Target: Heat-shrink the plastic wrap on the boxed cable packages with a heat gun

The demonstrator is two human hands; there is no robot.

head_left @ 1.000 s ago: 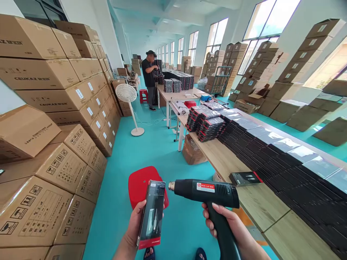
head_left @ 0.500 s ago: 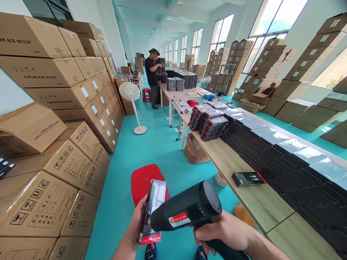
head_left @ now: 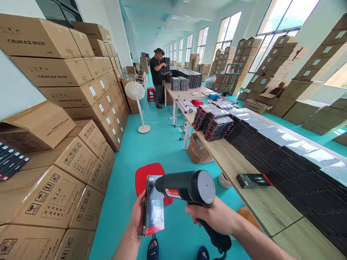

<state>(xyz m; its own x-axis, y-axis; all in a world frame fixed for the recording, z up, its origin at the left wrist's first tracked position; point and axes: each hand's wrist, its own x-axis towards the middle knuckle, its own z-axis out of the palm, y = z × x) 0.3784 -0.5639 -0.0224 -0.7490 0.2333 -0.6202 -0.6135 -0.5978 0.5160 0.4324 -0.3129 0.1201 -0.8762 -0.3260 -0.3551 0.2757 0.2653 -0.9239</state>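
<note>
My left hand point(head_left: 137, 213) grips a slim box point(head_left: 154, 213) by its left edge; the box is black and red, with a shiny clear film over its front. In my right hand point(head_left: 213, 216) is a black heat gun point(head_left: 184, 184) with a red and white label, my fingers wrapped round its handle. The gun's nozzle points left, in front of the upper part of the box; whether they touch I cannot tell. A red stool point(head_left: 148, 171) stands behind the box, partly hidden by it.
At right, a long table point(head_left: 241, 159) bears rows of black boxes point(head_left: 271, 151), a stack of wrapped boxes point(head_left: 214, 121) and a single box point(head_left: 254, 180). Cartons point(head_left: 51, 191) line the left side. A white fan point(head_left: 135, 92) and a person point(head_left: 156, 77) are farther back.
The heat gun has moved up along the box, from its lower part to near its top. The box is turned more upright and facing me. The view has shifted slightly left.
</note>
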